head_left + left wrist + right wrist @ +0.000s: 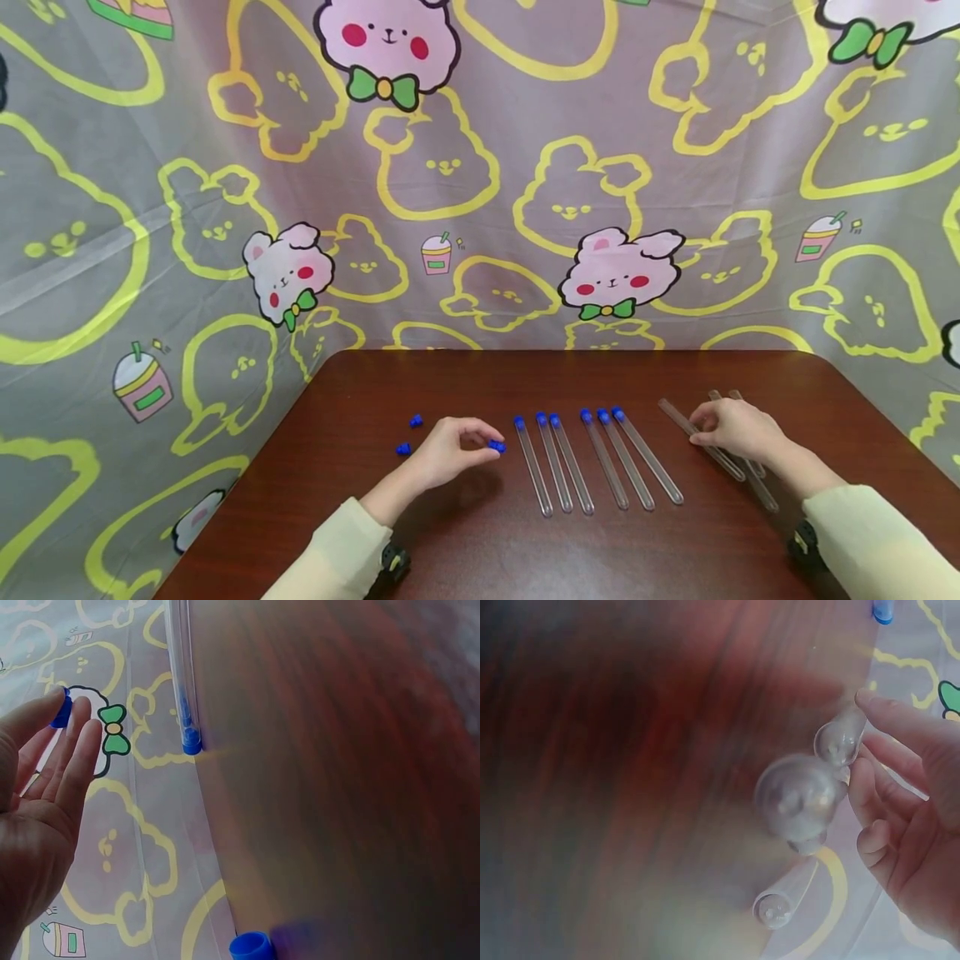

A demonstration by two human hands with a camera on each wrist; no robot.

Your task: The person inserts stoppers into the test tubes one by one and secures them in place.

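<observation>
My left hand [450, 450] pinches a blue stopper [497, 447] between thumb and fingertips, left of the capped tubes; the left wrist view also shows this stopper [61, 709]. My right hand [738, 429] is over several uncapped clear test tubes at the right. Its thumb and fingers pinch the leftmost of them, a test tube [675, 414] lying slanted on the table. In the right wrist view the rounded end of that tube [837, 744] shows between thumb and fingers. Other uncapped tubes [767, 497] lie partly hidden under the hand.
Several test tubes with blue stoppers [632, 461] lie side by side mid-table, closed ends toward me. Two loose blue stoppers, one farther back [416, 421] and one nearer [403, 448], lie left of my left hand. A patterned curtain [480, 167] stands behind the brown table [480, 550].
</observation>
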